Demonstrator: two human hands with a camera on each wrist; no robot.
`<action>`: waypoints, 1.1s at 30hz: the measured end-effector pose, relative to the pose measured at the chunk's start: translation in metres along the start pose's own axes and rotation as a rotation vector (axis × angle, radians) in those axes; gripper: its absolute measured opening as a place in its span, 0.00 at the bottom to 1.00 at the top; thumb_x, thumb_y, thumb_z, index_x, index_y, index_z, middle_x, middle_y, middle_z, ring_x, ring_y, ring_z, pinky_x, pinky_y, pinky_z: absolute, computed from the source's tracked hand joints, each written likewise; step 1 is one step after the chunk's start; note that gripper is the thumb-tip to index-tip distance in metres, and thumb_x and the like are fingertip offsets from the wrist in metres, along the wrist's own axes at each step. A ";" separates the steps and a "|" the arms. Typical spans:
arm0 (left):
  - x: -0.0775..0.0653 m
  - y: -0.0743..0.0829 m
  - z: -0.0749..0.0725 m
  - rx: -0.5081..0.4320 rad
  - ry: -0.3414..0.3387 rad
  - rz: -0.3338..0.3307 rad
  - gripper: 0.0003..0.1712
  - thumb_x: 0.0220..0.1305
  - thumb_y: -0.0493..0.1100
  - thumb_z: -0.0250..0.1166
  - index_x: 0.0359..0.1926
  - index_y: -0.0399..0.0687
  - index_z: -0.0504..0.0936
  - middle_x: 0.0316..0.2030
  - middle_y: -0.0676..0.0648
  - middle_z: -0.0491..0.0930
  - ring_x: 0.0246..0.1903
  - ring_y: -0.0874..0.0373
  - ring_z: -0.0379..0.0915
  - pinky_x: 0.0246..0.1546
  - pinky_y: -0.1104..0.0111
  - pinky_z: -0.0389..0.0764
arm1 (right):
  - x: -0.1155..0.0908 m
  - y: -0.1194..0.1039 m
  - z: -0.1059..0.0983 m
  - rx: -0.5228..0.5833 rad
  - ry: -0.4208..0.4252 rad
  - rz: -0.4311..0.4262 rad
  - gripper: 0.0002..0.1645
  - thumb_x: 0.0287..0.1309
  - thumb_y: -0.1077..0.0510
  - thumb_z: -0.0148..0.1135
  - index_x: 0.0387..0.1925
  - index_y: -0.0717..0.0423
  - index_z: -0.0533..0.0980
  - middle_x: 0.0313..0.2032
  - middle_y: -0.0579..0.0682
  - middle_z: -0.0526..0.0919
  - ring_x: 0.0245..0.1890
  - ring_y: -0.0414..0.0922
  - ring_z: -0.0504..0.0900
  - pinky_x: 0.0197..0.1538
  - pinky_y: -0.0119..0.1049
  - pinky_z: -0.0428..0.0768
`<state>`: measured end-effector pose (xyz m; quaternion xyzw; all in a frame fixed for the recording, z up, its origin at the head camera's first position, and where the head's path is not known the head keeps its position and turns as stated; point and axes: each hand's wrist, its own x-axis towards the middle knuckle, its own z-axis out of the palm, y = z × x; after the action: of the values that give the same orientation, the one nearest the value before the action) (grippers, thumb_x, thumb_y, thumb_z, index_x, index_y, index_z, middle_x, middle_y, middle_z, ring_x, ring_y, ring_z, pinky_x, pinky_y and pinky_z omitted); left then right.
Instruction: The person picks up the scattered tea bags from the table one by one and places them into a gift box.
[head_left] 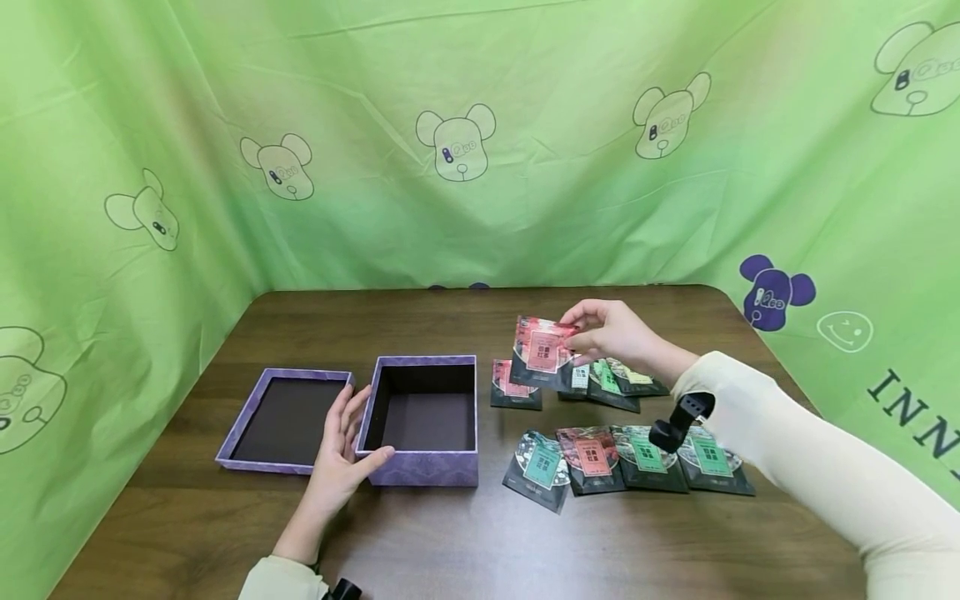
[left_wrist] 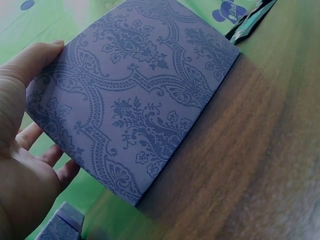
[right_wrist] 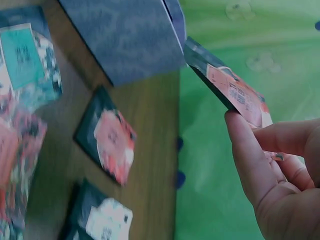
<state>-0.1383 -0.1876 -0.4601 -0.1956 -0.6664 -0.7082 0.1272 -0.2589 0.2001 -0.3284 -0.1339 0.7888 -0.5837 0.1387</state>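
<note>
My right hand [head_left: 611, 333] pinches a red and black sachet [head_left: 542, 354] at its edge, raised above the table. In the right wrist view the same sachet [right_wrist: 232, 90] is tilted between thumb and fingers. My left hand [head_left: 347, 454] rests against an open purple patterned box [head_left: 423, 469], thumb at the front rim and fairly straight fingers along the left side. The box's dark inside shows no contents. Below the raised sachet, another red sachet [head_left: 517, 387] lies flat. Several green and pale sachets [head_left: 618, 385] overlap beside it, partly hidden by my right hand.
A purple-edged lid [head_left: 281, 417] lies inside-up left of the box. Nearer me, to the box's right, a row holds a teal sachet [head_left: 542, 468], a red one [head_left: 592, 458] and two green ones [head_left: 647, 457]. Green printed cloth [head_left: 375, 233] hangs behind the wooden table [head_left: 555, 558].
</note>
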 end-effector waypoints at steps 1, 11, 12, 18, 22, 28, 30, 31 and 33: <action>0.000 0.000 0.000 -0.003 0.000 0.001 0.56 0.52 0.19 0.67 0.74 0.31 0.41 0.69 0.55 0.61 0.68 0.67 0.56 0.66 0.78 0.53 | 0.001 0.000 0.004 0.015 -0.008 -0.001 0.19 0.54 0.78 0.60 0.49 0.77 0.69 0.36 0.57 0.77 0.32 0.46 0.83 0.38 0.44 0.86; 0.000 -0.002 0.000 -0.045 -0.010 0.060 0.57 0.52 0.19 0.67 0.75 0.32 0.41 0.69 0.54 0.62 0.68 0.65 0.57 0.67 0.77 0.54 | 0.011 -0.006 0.043 0.104 -0.105 0.036 0.18 0.55 0.78 0.59 0.48 0.74 0.70 0.36 0.57 0.77 0.28 0.45 0.83 0.35 0.40 0.86; 0.000 -0.002 0.000 -0.048 -0.012 0.065 0.57 0.52 0.19 0.67 0.75 0.34 0.42 0.69 0.54 0.61 0.68 0.64 0.57 0.67 0.77 0.54 | 0.012 -0.007 0.047 0.109 -0.113 0.037 0.18 0.55 0.78 0.59 0.48 0.74 0.70 0.36 0.57 0.76 0.28 0.45 0.83 0.35 0.40 0.86; 0.001 -0.002 0.002 -0.052 -0.020 0.081 0.56 0.53 0.19 0.66 0.76 0.43 0.46 0.69 0.54 0.62 0.68 0.64 0.57 0.67 0.77 0.53 | 0.019 -0.013 0.076 0.125 -0.151 0.044 0.16 0.54 0.78 0.59 0.46 0.73 0.71 0.36 0.57 0.76 0.24 0.45 0.82 0.34 0.41 0.86; 0.001 -0.001 0.003 -0.053 -0.016 0.076 0.56 0.53 0.19 0.66 0.76 0.44 0.46 0.69 0.54 0.62 0.68 0.64 0.57 0.67 0.77 0.53 | 0.022 -0.018 0.094 0.126 -0.178 0.042 0.15 0.54 0.79 0.59 0.44 0.72 0.72 0.34 0.55 0.75 0.24 0.45 0.81 0.33 0.40 0.86; 0.002 0.000 0.003 -0.045 -0.014 0.077 0.56 0.53 0.18 0.66 0.76 0.42 0.46 0.69 0.55 0.63 0.68 0.65 0.58 0.67 0.77 0.54 | 0.028 -0.026 0.116 0.126 -0.214 0.043 0.13 0.55 0.78 0.60 0.42 0.70 0.72 0.31 0.54 0.76 0.23 0.44 0.81 0.32 0.40 0.86; 0.002 0.000 0.003 -0.041 -0.016 0.080 0.56 0.53 0.18 0.65 0.76 0.42 0.46 0.69 0.55 0.63 0.68 0.65 0.58 0.67 0.77 0.54 | 0.030 -0.027 0.121 0.122 -0.224 0.044 0.12 0.55 0.78 0.60 0.41 0.70 0.71 0.31 0.54 0.76 0.23 0.44 0.82 0.31 0.40 0.86; 0.001 0.000 0.003 -0.041 -0.015 0.080 0.56 0.53 0.18 0.65 0.76 0.42 0.46 0.69 0.54 0.63 0.68 0.65 0.58 0.67 0.77 0.54 | 0.031 -0.028 0.124 0.120 -0.230 0.045 0.11 0.56 0.78 0.60 0.40 0.69 0.71 0.30 0.54 0.76 0.23 0.45 0.82 0.31 0.40 0.86; 0.000 0.000 0.003 -0.042 -0.013 0.080 0.56 0.53 0.18 0.66 0.76 0.42 0.46 0.69 0.54 0.63 0.67 0.65 0.58 0.66 0.78 0.54 | 0.033 -0.028 0.130 0.124 -0.242 0.053 0.11 0.56 0.78 0.60 0.39 0.69 0.71 0.29 0.54 0.76 0.23 0.44 0.82 0.30 0.40 0.86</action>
<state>-0.1385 -0.1850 -0.4600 -0.2292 -0.6439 -0.7150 0.1471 -0.2392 0.0654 -0.3395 -0.1735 0.7321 -0.6068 0.2565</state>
